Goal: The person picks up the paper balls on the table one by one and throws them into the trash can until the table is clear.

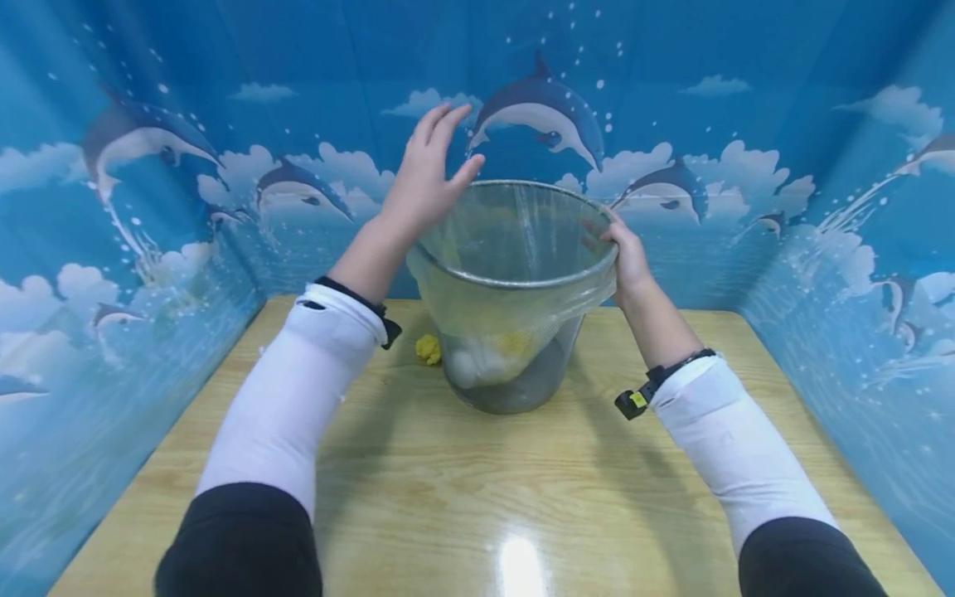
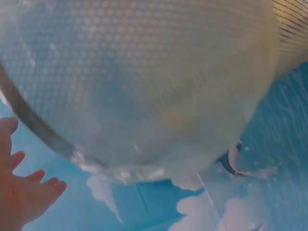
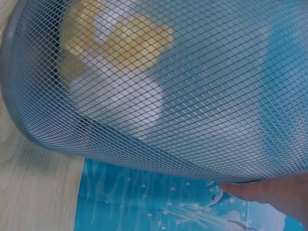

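Observation:
A grey wire mesh wastebasket [image 1: 533,390] stands upright on the table, lined with a translucent plastic bag [image 1: 462,298] that folds over its rim. My right hand [image 1: 628,253] grips the rim and bag at the right side, fingers partly hidden behind the mesh. Its thumb lies along the outer mesh in the right wrist view. Raised beside the left rim, my left hand [image 1: 425,182] has its fingers spread and holds nothing. In the left wrist view, that hand [image 2: 29,192] appears apart from the rim. Yellow crumpled pieces [image 3: 139,43] and white ones [image 3: 120,96] show through the mesh, inside the bag.
A crumpled yellow ball [image 1: 428,349] lies on the wooden table [image 1: 462,489], just left of the wastebasket. Blue curtains with dolphins [image 1: 336,66] enclose the table at the back and both sides.

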Tool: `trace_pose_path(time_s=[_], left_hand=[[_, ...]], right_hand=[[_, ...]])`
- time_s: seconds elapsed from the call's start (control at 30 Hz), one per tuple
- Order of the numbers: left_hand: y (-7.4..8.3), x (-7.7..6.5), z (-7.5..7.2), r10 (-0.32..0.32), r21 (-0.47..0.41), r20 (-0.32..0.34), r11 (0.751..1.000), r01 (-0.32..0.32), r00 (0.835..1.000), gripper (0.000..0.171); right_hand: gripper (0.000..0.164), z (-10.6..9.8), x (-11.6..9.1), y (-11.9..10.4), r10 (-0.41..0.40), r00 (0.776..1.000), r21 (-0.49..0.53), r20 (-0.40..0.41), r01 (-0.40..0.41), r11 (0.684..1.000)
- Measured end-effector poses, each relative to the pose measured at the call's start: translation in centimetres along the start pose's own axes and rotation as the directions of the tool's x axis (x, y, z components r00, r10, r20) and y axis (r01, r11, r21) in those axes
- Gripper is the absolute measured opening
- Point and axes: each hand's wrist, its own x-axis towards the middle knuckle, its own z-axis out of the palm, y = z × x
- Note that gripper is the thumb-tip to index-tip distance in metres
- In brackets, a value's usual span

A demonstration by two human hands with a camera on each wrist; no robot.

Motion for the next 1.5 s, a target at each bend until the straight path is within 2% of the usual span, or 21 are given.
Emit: trace_pose_path(time_s=[0.13, 0.27, 0.53, 0.73, 0.8, 0.97, 1.13, 1.23, 1.43, 1.5], left_hand=[[-1.2, -0.1, -0.6, -0.017, -0.040, -0.081, 0.999, 0.014, 0.997, 0.065], [-2.5, -0.4, -1.3, -0.066, -0.042, -0.105, 0.997, 0.062, 0.992, 0.066], [-6.9, -1.4, -2.1, -0.140, 0.004, -0.190, 0.990, 0.143, 0.972, 0.072], [-9.5, -2.2, -1.7, -0.259, -0.035, -0.156, 0.966, 0.257, 0.953, 0.075], [-10.2, -2.4, -1.4, -0.273, -0.047, -0.147, 0.962, 0.269, 0.951, 0.075], [-12.0, -3.0, -0.4, -0.268, -0.041, -0.135, 0.964, 0.264, 0.954, 0.075], [-13.5, -3.9, 1.2, -0.302, -0.019, -0.104, 0.953, 0.302, 0.948, 0.075], [-14.4, -4.4, 2.6, -0.313, 0.005, -0.080, 0.949, 0.315, 0.946, 0.075], [-16.5, -5.6, 6.4, -0.297, 0.063, -0.004, 0.953, 0.297, 0.955, 0.072], [-17.2, -6.1, 7.6, -0.306, 0.076, 0.028, 0.950, 0.303, 0.952, 0.072]], right_hand=[[0.071, -0.1, 0.1, 0.0, -0.003, 1.000, 0.011, -0.003, 0.003, 1.000], [0.071, -0.2, 0.1, -0.1, -0.005, 1.000, 0.005, -0.001, 0.005, 1.000], [0.071, -0.1, 0.2, -0.3, -0.008, 1.000, -0.014, 0.000, 0.008, 1.000], [0.071, -0.1, 0.1, -0.1, -0.006, 1.000, -0.024, -0.006, 0.006, 1.000], [0.071, -0.1, 0.1, -0.1, -0.005, 1.000, -0.029, -0.011, 0.005, 1.000], [0.071, -0.1, 0.1, -0.3, 0.006, 1.000, -0.048, -0.029, -0.007, 0.999], [0.071, -0.1, 0.2, -0.1, -0.001, 1.000, -0.037, -0.023, 0.001, 0.999], [0.070, -0.1, 0.3, 0.0, -0.009, 1.000, -0.031, -0.006, 0.009, 0.999], [0.071, -0.1, 0.2, 0.1, -0.012, 1.000, -0.013, 0.002, 0.012, 1.000], [0.071, -0.1, 0.2, 0.2, -0.007, 1.000, -0.013, 0.003, 0.007, 1.000]])
